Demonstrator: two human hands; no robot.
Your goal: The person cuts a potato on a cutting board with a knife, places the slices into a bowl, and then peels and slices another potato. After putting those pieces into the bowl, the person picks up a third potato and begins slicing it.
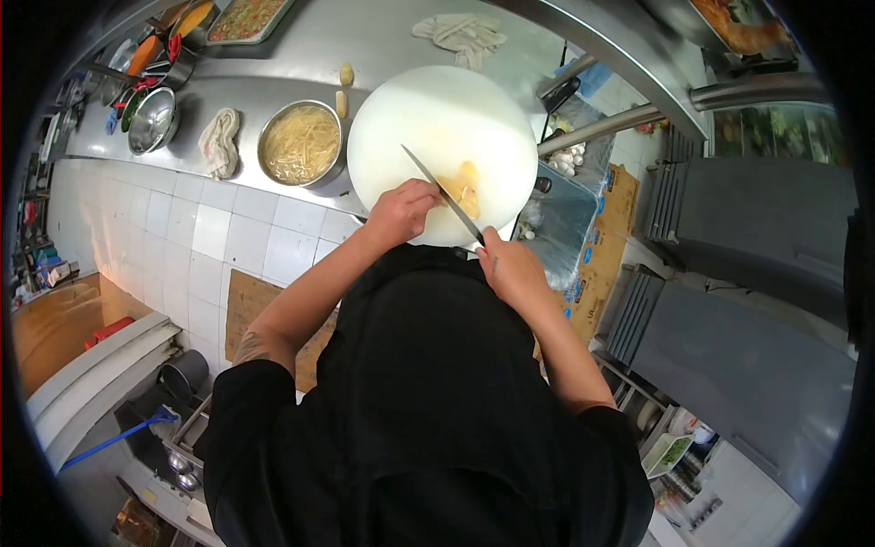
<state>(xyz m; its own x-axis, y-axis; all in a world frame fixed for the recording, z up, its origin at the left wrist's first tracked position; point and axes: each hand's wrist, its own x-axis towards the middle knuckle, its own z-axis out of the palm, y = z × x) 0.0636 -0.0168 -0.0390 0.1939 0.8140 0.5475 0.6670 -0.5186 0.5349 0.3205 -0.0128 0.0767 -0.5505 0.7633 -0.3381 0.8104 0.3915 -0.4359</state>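
Observation:
A round white cutting board (392, 118) lies in front of me on the steel counter. Pale yellow slices (468, 191), potato or ginger by their look, are spread near its close edge. My right hand (510, 266) grips the handle of a kitchen knife (421, 166), whose long blade slants to the upper left across the board. The fingers of my left hand (403, 211) are bent and pressed together beside the blade, holding the slices at their left side. My fingers partly hide what lies under them.
Left of the board stands a metal bowl (301, 144) of thin pale strips in liquid. Two small yellowish pieces (342, 103) lie between them. Cloths (220, 143) rest on the counter (273, 73), with another metal bowl (153, 120) further left. A lined bin (556, 214) stands right of the board.

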